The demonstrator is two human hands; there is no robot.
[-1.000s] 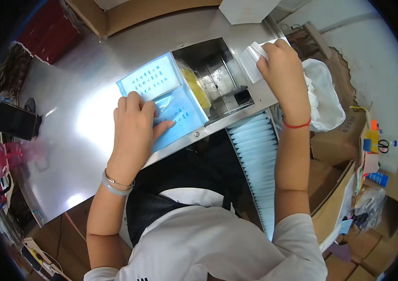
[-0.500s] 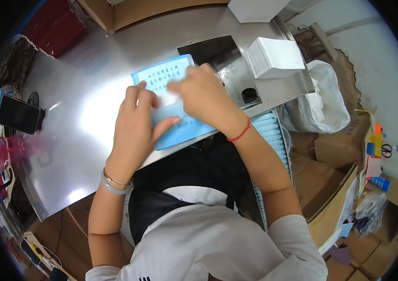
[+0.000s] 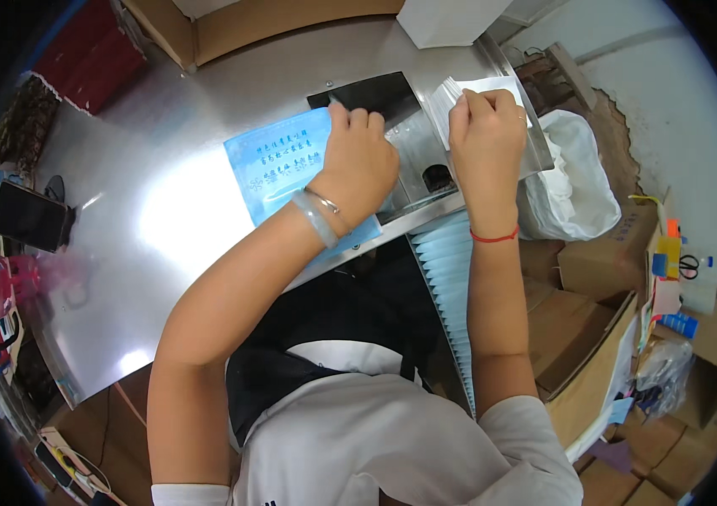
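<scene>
When taking hold of the blue pouch (image 3: 270, 152), expect something light, limp and slick, judging by its glossy film: apt to slide on smooth metal and to crease sooner than break. Best pinched lightly along an edge or at the far right corner. To be found lying flat, printed face up, just left of a dark recess (image 3: 375, 91), partly behind the left forearm (image 3: 240, 282). With the white stack (image 3: 436, 114) on the right, expect thin, light, soft leaves, likely to cling together; best parted at the left edge, where already fanned.

At the pouch's right end, see the left hand (image 3: 363, 164) with fingers bent; cannot tell whether pinching the film. Over the stack, see the right hand (image 3: 487, 135), fingertips drawn together at the left side; cannot tell whether gripping a leaf.

All around, note a broad steel table (image 3: 207, 110), polished, hard, with strong glare on the left. At far right, a pale wall (image 3: 671, 110); nearer, brown cartons (image 3: 611, 253). Below the near edge, a pale blue pleated cover (image 3: 451, 287). Right of the table, a white plastic bag (image 3: 595, 160). At left, a black screen (image 3: 29, 215); at right, small scissors (image 3: 690, 266).
</scene>
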